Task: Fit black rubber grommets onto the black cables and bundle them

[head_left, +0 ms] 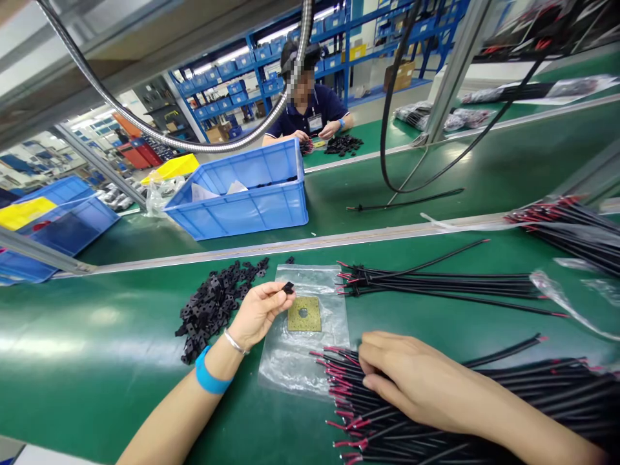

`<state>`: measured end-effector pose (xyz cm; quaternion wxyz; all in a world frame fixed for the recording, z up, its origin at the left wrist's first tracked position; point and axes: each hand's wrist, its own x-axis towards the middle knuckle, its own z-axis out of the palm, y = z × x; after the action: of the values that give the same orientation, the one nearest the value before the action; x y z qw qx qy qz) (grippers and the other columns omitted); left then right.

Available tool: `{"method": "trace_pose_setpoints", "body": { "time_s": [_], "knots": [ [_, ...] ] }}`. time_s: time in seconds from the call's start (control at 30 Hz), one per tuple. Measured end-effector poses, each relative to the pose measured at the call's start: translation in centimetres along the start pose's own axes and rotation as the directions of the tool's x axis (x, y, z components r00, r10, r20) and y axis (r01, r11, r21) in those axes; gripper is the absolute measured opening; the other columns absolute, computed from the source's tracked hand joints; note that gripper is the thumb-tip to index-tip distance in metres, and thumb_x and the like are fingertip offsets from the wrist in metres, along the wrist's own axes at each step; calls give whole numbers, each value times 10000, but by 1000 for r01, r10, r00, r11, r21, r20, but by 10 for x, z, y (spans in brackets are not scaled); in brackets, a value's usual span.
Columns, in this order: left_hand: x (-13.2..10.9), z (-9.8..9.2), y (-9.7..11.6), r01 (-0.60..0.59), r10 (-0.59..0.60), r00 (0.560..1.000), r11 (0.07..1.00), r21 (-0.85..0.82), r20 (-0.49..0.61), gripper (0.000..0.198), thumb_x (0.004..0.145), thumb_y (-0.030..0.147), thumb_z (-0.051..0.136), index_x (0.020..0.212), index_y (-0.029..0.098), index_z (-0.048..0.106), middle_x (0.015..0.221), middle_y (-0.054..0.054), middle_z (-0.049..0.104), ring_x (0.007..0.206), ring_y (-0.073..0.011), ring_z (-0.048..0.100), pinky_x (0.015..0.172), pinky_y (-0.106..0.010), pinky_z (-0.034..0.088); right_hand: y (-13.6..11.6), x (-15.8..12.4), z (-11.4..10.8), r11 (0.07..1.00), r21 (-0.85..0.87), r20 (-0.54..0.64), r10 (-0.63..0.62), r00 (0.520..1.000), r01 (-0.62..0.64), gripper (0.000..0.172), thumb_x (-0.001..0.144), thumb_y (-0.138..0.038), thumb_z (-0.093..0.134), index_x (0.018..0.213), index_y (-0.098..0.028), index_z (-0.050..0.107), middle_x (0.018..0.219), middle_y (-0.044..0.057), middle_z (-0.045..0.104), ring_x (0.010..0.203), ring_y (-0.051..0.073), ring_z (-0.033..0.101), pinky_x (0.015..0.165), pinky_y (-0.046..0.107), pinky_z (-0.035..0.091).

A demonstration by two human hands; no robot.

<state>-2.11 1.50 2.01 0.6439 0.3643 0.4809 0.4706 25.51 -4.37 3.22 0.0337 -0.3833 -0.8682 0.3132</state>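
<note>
Between the thumb and fingers of my left hand (264, 310) is a small black plastic clip (288, 288). It is held just above a yellow sponge (296, 318) with a round hole, which lies on a clear plastic bag (285, 368). A heap of similar black pieces (210, 307) sits to the left of that hand. My right hand (402, 371) rests over a pile of black cables (537, 400) with red stripped ends, its fingers curled at the cable ends. Whether a cable is pinched in them is hidden.
Behind the sponge's right side lies a smaller cable bunch (450, 284) with black pieces on it. A blue bin (242, 213) stands beyond the metal rail (232, 248). A black cord (385, 129) hangs at the right. Opposite, a co-worker (310, 106) handles similar parts.
</note>
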Motion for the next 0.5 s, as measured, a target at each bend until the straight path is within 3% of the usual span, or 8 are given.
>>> {"method": "trace_pose_setpoints", "body": {
  "time_s": [0.1, 0.17, 0.2, 0.27, 0.33, 0.37, 0.43, 0.5],
  "knots": [
    [-2, 4, -6, -31, 30, 999, 996, 89, 14, 236, 666, 272, 821, 824, 126, 725, 711, -48, 739, 624, -118, 692, 614, -192, 570, -2, -2, -1, 1000, 5, 1, -2, 1000, 2, 102, 858, -166, 515, 798, -213, 447, 863, 18, 573, 777, 189, 541, 686, 310, 409],
    [-3, 4, -10, -189, 184, 982, 923, 334, 49, 164, 743, 278, 756, 821, 138, 719, 700, -47, 719, 620, -127, 671, 603, -226, 558, -2, -4, -4, 1000, 14, -12, -11, 1000, 12, 116, 872, -164, 477, 781, -215, 428, 839, 15, 568, 752, 180, 530, 676, 306, 407],
    [-3, 4, -13, -313, 301, 948, 809, 497, 106, 128, 779, 266, 718, 826, 147, 719, 725, -52, 714, 654, -138, 666, 627, -248, 554, -2, -6, -6, 999, 33, -24, -10, 1000, 11, 122, 889, -182, 459, 779, -218, 420, 815, 9, 563, 727, 172, 520, 660, 300, 404],
    [-3, 4, -18, -538, 494, 811, 418, 732, 313, 100, 829, 230, 649, 858, 166, 721, 812, -67, 704, 748, -159, 653, 698, -287, 538, -2, -8, -11, 995, 101, -69, 15, 998, -8, 130, 928, -244, 428, 800, -226, 416, 754, -12, 546, 661, 150, 495, 613, 278, 398],
    [-3, 4, -24, -635, 524, 676, 56, 771, 519, 121, 854, 208, 608, 899, 181, 718, 880, -78, 691, 813, -178, 631, 746, -318, 514, -2, -9, -17, 982, 185, -150, 52, 987, -24, 132, 963, -290, 388, 851, -236, 430, 690, -37, 523, 598, 132, 472, 565, 256, 393],
    [-4, 5, -26, -648, 500, 636, -69, 759, 588, 130, 864, 208, 594, 907, 187, 715, 889, -79, 683, 818, -184, 619, 745, -326, 501, -2, -9, -18, 975, 222, -207, 69, 976, -22, 125, 973, -303, 379, 885, -240, 443, 670, -45, 520, 579, 125, 473, 548, 248, 396],
    [-5, 7, -28, -643, 418, 617, -220, 733, 667, 137, 873, 220, 579, 897, 196, 712, 899, -78, 669, 817, -194, 590, 732, -337, 474, -3, -9, -19, 966, 258, -367, 72, 927, 27, 97, 973, -307, 400, 958, -245, 474, 673, -47, 551, 572, 117, 510, 533, 235, 418],
    [-6, 11, -28, -633, 340, 646, -261, 728, 683, 144, 874, 230, 571, 870, 200, 712, 900, -80, 658, 819, -205, 567, 722, -346, 453, -5, -10, -17, 970, 220, -563, 40, 826, 102, 77, 955, -280, 452, 1004, -253, 505, 719, -38, 606, 588, 111, 566, 539, 227, 448]
  ]
}}
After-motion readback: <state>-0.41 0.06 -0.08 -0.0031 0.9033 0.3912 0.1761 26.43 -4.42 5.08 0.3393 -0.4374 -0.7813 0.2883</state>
